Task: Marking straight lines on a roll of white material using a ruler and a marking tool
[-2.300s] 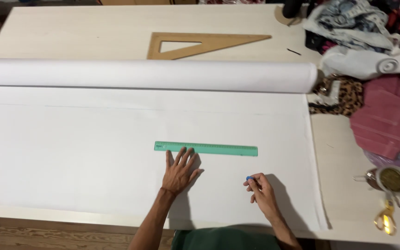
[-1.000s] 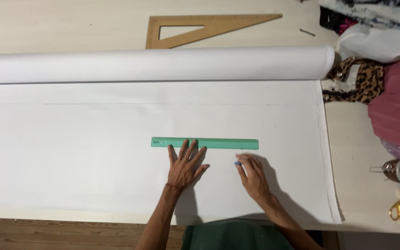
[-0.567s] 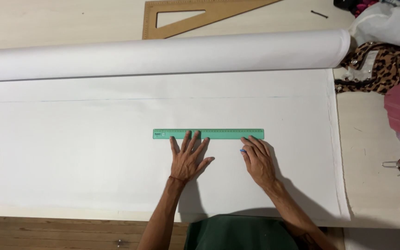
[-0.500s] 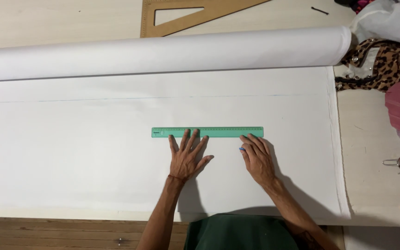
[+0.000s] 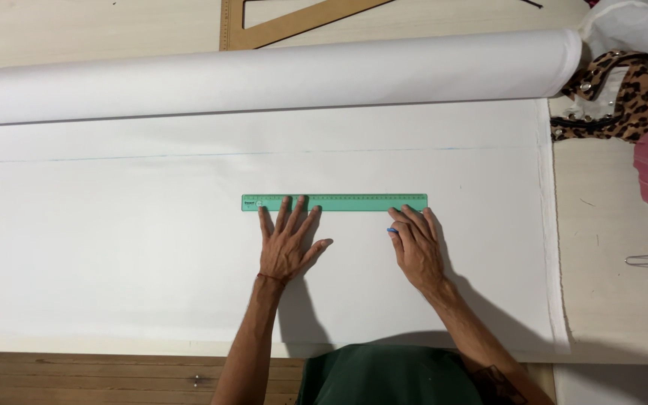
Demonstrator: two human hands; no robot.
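Left hand [image 5: 286,244] spread flat, fingertips pressing green ruler [image 5: 334,202] on white fabric [image 5: 114,247]; right hand [image 5: 416,247] pinches blue marker [image 5: 392,232] at its near edge

One green ruler [image 5: 334,202], one fabric roll [image 5: 264,75], one wooden set square [image 5: 294,19], my two hands.
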